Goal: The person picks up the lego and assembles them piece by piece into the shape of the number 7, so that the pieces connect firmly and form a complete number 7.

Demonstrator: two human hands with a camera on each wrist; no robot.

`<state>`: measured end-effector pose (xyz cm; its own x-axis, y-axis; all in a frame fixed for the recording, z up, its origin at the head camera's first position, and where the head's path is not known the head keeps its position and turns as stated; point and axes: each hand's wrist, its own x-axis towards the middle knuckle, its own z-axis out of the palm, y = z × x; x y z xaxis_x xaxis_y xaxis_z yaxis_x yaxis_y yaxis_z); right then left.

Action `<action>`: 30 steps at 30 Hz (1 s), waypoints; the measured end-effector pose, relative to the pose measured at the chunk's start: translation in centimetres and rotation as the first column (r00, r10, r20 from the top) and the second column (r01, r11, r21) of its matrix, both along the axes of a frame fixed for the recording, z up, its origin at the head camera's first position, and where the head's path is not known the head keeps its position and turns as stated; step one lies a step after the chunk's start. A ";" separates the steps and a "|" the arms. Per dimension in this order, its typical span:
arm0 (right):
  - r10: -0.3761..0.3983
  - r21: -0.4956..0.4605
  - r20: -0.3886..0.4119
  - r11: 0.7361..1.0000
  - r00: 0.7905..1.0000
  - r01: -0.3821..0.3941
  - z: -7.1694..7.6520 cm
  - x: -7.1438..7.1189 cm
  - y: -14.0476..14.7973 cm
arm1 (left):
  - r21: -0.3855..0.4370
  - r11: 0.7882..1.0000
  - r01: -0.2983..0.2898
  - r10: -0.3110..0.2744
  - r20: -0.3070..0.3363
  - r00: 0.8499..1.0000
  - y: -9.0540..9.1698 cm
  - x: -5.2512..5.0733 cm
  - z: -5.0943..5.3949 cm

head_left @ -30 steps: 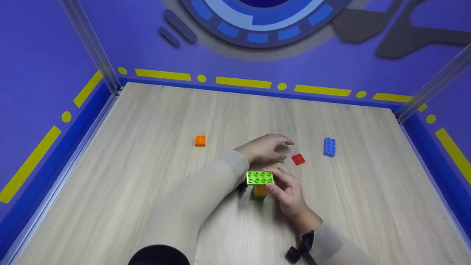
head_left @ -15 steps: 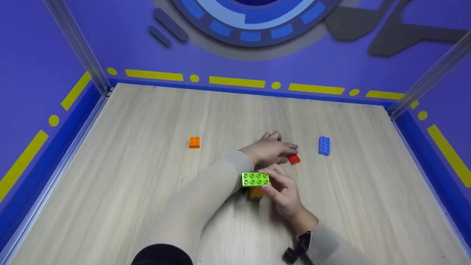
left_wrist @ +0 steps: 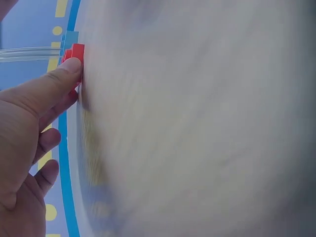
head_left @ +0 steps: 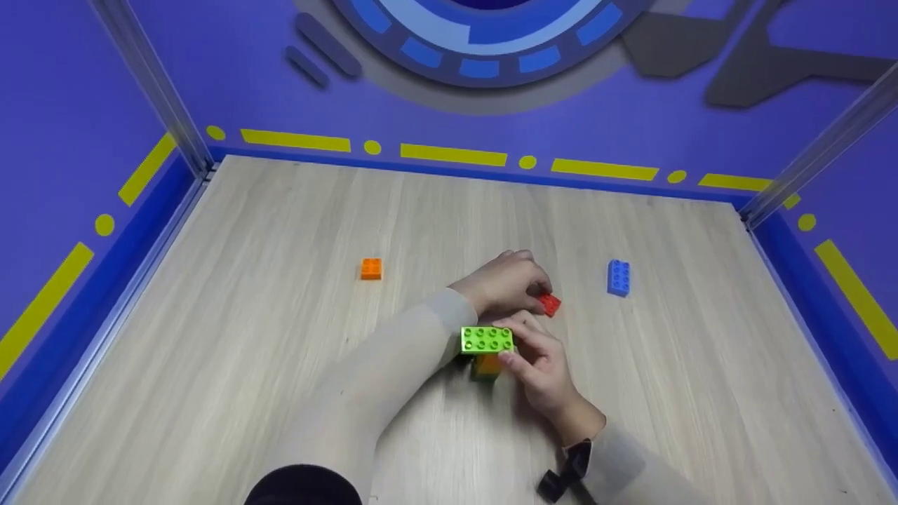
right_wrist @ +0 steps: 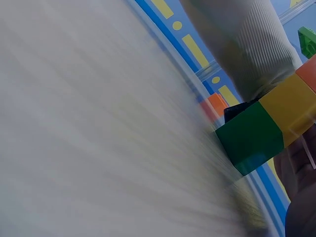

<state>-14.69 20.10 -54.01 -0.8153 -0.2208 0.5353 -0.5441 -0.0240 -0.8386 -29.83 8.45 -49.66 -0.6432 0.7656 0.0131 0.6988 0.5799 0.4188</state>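
Observation:
With thumb and fingers, my left hand [head_left: 506, 282] pinches the small red brick [head_left: 551, 304] low over the table. The left wrist view shows the thumb of that hand [left_wrist: 29, 123] on the red brick [left_wrist: 78, 52]. Nearer the body, my right hand [head_left: 551, 368] grips the right side of a stack topped by a light green brick [head_left: 487, 339]. In the right wrist view, the stack has a dark green brick [right_wrist: 252, 138] at the bottom, a yellow brick [right_wrist: 291, 106] above it and an orange-red one higher up; part of the right hand [right_wrist: 301, 197] shows beside it.
An orange brick [head_left: 371, 268] lies on the wooden table [head_left: 266, 280] left of the hands, and a blue brick [head_left: 619, 278] lies to their right. Blue panels [head_left: 449, 126] stand around the table's back and sides. The left forearm reaches across beside the stack.
My left hand has closed its thumb and fingers on the red brick, which has moved slightly left toward the stack. My right hand has kept its grip on the stack.

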 end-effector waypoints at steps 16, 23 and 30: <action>0.017 0.020 0.044 1.000 0.999 -0.018 0.0 0.1 0.1 | 0.181 0.981 -0.075 0.057 0.104 0.993 -5.4 0.3 1.7; 0.030 0.011 0.034 0.999 0.999 -0.030 -0.2 -0.1 0.1 | 0.309 0.938 -0.154 0.117 0.135 0.984 -9.4 0.6 2.8; 0.029 0.010 0.033 1.000 0.999 -0.029 -0.1 -0.1 0.1 | 0.415 0.881 -0.229 0.175 0.164 0.971 -12.5 2.3 3.8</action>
<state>-14.75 20.16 -54.14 -0.8254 -0.2502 0.5060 -0.5157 -0.0307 -0.8563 -27.58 -4.02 -45.87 -0.8007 0.5557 0.2239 0.5157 0.4491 0.7296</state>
